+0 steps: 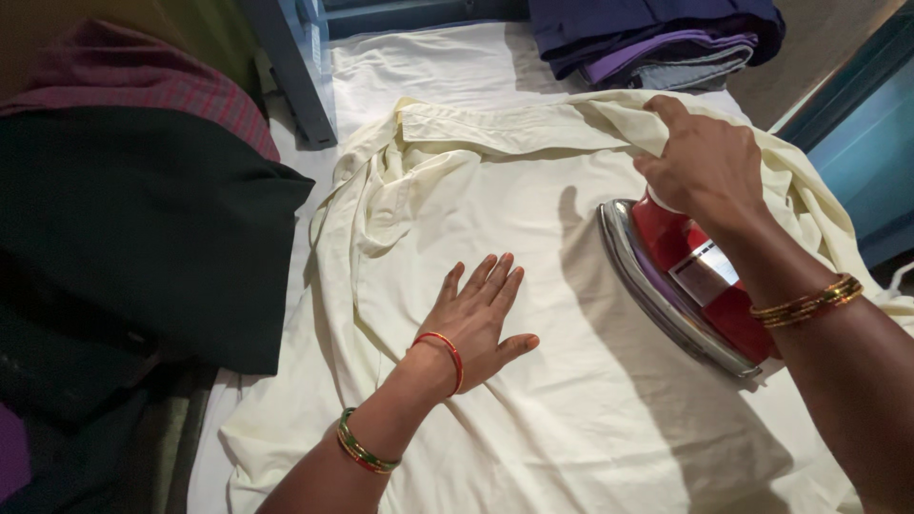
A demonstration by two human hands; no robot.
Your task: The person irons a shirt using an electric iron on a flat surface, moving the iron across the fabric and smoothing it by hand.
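Note:
A cream garment lies spread over a white-covered surface. My left hand rests flat on it near the middle, palm down and fingers apart. My right hand is closed on a fold of the cream garment at its upper right. Just below that hand, a red iron with a shiny metal soleplate sits tilted on the garment, its plate facing left. The garment's collar and left side are bunched in wrinkles.
A stack of folded purple and grey clothes lies at the back. A black cloth and a maroon checked cloth lie on the left. A blue frame post stands at the back left, and a blue panel on the right.

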